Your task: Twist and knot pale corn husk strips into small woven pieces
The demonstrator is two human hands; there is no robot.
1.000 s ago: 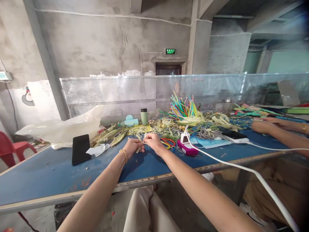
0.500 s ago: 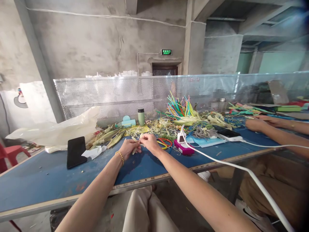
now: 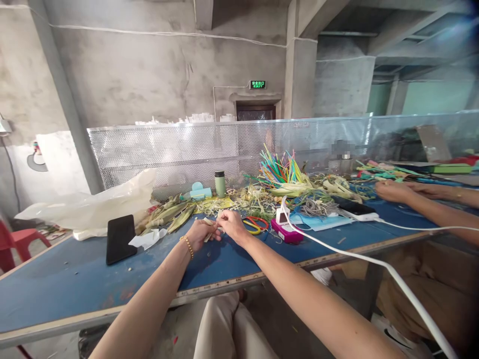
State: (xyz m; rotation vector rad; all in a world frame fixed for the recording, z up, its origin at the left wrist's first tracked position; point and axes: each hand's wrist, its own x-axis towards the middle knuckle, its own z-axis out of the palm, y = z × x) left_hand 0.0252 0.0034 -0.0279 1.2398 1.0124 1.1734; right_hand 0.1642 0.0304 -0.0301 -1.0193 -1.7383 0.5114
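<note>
Over the blue table [image 3: 160, 271], my left hand [image 3: 200, 231] is closed around a pale husk strip [image 3: 207, 238], whose ends poke out past the fingers. My right hand [image 3: 234, 226] meets it at the fingertips, thumb and fingers pinched together on the same pale piece as far as I can see. The fingers hide most of the strip. Just beyond my hands lie shredded husk scraps [image 3: 245, 198]. Yellow- and red-handled scissors [image 3: 256, 225] rest right of my right hand. Green-yellow husks [image 3: 164, 213] are piled beyond my left wrist.
A black tablet-like slab [image 3: 120, 239] and white tissue [image 3: 147, 239] lie left. Behind stand a green bottle [image 3: 220, 185] and colourful stems [image 3: 279, 167]. A magenta box [image 3: 286, 232] and white cable [image 3: 348, 253] are right. A co-worker's hands [image 3: 396, 190] work at far right.
Both hands stay together, with small finger movements; the pale strip has turned slightly in my left hand. The whole view has shifted a little downward.
</note>
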